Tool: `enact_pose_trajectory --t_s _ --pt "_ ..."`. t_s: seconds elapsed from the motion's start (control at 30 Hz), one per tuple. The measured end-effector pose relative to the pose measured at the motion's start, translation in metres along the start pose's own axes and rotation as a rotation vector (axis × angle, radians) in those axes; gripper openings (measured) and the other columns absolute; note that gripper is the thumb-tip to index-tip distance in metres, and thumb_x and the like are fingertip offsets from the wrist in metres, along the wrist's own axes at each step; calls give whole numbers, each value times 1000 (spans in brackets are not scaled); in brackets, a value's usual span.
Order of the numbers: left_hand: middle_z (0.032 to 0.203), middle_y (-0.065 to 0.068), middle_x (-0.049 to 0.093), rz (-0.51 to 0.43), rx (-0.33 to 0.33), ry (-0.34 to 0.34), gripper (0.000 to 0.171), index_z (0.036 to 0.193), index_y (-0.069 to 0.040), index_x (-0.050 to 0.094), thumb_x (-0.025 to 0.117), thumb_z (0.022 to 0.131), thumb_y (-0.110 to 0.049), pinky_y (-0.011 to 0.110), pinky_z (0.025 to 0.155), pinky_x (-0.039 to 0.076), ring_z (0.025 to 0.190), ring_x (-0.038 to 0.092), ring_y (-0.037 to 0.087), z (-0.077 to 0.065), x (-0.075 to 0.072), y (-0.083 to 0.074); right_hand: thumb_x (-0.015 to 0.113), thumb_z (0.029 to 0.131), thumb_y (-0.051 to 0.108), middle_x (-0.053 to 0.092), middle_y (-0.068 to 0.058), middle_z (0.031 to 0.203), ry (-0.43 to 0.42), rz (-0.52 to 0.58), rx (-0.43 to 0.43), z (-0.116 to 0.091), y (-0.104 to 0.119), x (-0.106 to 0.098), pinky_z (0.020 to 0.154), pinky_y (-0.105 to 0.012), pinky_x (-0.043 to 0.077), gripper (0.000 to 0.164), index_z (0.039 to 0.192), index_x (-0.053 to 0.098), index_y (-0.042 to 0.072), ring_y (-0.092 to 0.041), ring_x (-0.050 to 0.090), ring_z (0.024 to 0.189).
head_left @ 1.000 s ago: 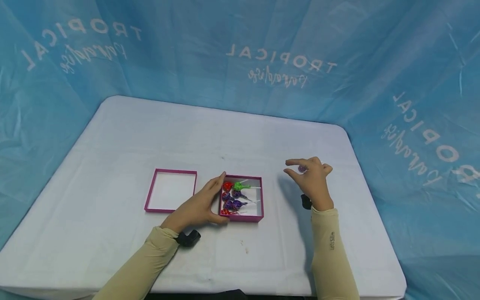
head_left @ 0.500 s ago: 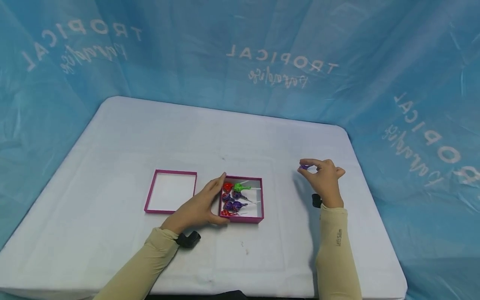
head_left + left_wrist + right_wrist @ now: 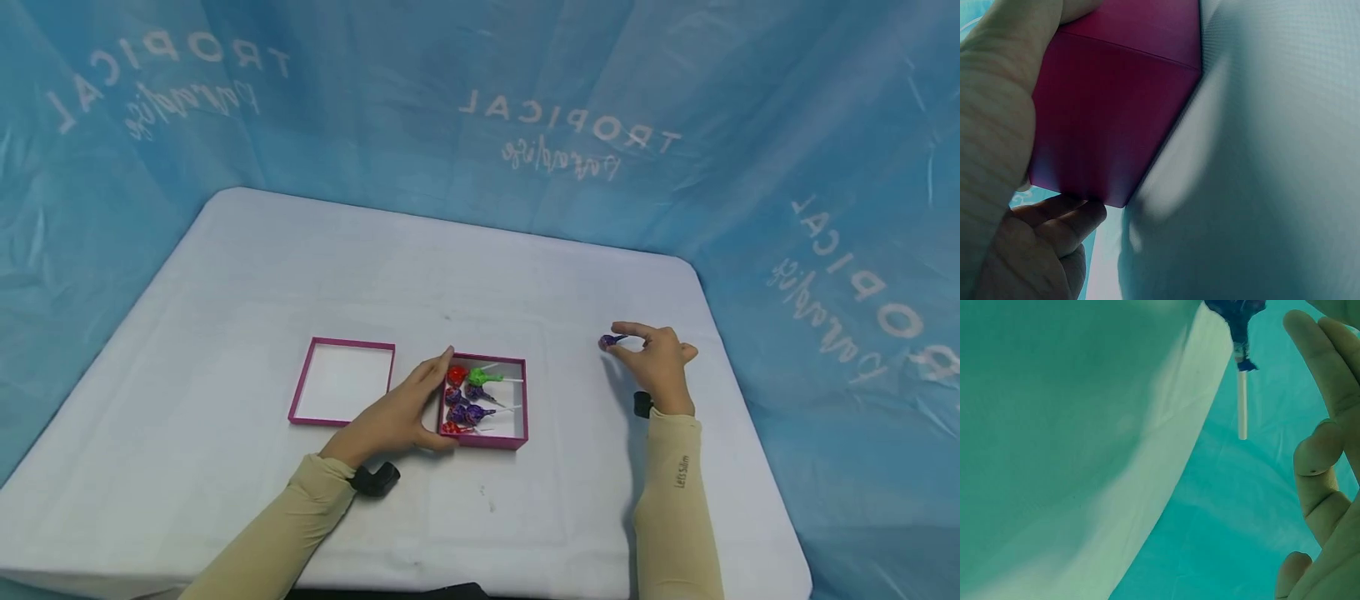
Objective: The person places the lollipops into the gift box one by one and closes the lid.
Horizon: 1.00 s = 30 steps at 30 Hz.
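A purple-wrapped lollipop (image 3: 607, 342) is at the thumb and forefinger of my right hand (image 3: 658, 360), low over the right of the table. Its white stick (image 3: 1242, 406) hangs free in the right wrist view, and its candy end is cut off by the frame. My left hand (image 3: 397, 417) grips the left side of a magenta box (image 3: 487, 442), fingers at the far corner and thumb at the near one. Inside lie several lollipops, among them a green one (image 3: 480, 377), a red one (image 3: 457, 375) and a purple one (image 3: 477, 413). Box wall (image 3: 1104, 119) fills much of the left wrist view.
A square magenta-rimmed lid (image 3: 352, 342), white inside, lies left of the box, partly behind my left hand. White cloth covers the table (image 3: 375, 258). Blue printed curtain (image 3: 375, 108) surrounds its back and sides.
My right hand has shifted to the right and come lower, its thumb and forefinger closer together around the lollipop, which now shows at their tips. The left hand and box stay put.
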<state>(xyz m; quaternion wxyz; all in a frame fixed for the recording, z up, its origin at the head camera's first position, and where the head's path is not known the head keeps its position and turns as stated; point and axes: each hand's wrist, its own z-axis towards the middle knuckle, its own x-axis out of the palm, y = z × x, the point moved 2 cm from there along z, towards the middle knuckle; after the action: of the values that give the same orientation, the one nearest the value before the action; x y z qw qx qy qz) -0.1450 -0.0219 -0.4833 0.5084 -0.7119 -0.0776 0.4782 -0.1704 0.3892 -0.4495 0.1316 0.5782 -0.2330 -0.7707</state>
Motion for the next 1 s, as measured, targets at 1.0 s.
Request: enact_pose_trajectory --t_s 1.0 --pt "165 8 21 -13 -34 1 131 164 -23 3 92 70 -42 52 115 36 149 30 33 -1 0 -4 82 84 19 66 -21 89 35 -70 55 5 -3 6 84 -59 13 30 112 78 7 -38 49 97"
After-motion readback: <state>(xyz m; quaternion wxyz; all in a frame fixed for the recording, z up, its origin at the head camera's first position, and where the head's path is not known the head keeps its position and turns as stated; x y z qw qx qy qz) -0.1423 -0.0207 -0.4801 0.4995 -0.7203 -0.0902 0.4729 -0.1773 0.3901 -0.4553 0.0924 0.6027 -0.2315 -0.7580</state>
